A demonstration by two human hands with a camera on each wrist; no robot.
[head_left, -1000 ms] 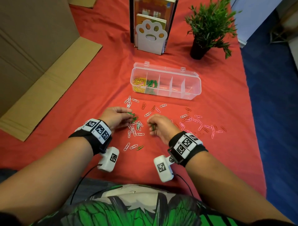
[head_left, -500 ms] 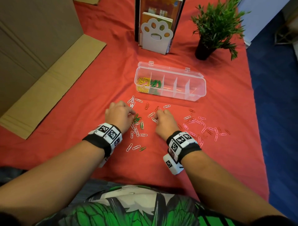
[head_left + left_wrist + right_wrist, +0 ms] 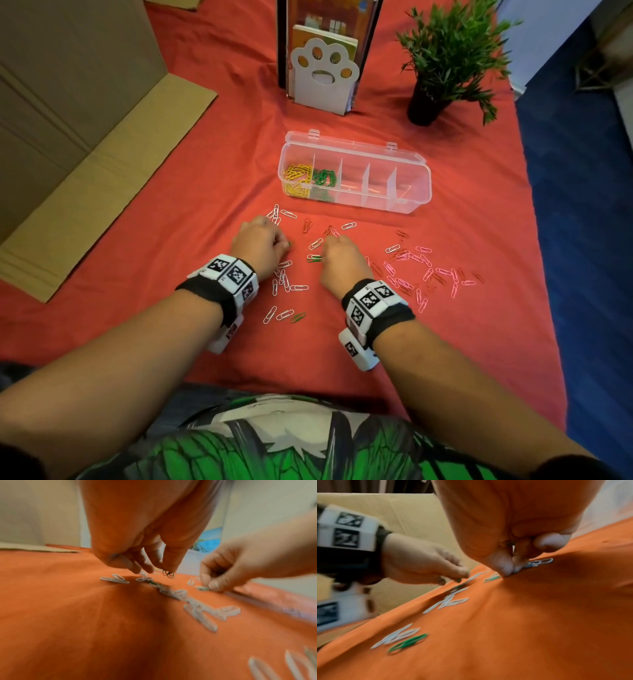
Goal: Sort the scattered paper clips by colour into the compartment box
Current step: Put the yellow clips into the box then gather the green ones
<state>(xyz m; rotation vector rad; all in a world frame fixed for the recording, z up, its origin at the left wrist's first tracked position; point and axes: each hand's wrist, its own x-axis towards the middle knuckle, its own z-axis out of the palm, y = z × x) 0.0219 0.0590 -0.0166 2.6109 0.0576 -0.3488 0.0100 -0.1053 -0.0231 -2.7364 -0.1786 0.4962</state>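
Note:
The clear compartment box (image 3: 411, 202) stands open on the red cloth, with yellow clips (image 3: 298, 176) in its leftmost cell and green clips (image 3: 323, 178) in the one beside it. White, pink and red paper clips (image 3: 404, 270) lie scattered in front of it. My left hand (image 3: 286, 245) hovers palm down over the white clips and pinches dark green clips (image 3: 168, 574) at its fingertips. My right hand (image 3: 323, 253) is curled, its thumb and forefinger pinching the end of a green clip (image 3: 493, 578) that lies on the cloth.
A lone green clip (image 3: 298, 317) lies by two white ones near my wrists. A paw-shaped bookend (image 3: 323, 78) with books and a potted plant (image 3: 445, 51) stand behind the box. Flattened cardboard (image 3: 85, 154) covers the left side. The table's right edge drops to blue floor (image 3: 582, 205).
Both hands have moved forward into the scattered clips, toward the box. The left hand has turned palm down and the right hand has come down onto a green clip.

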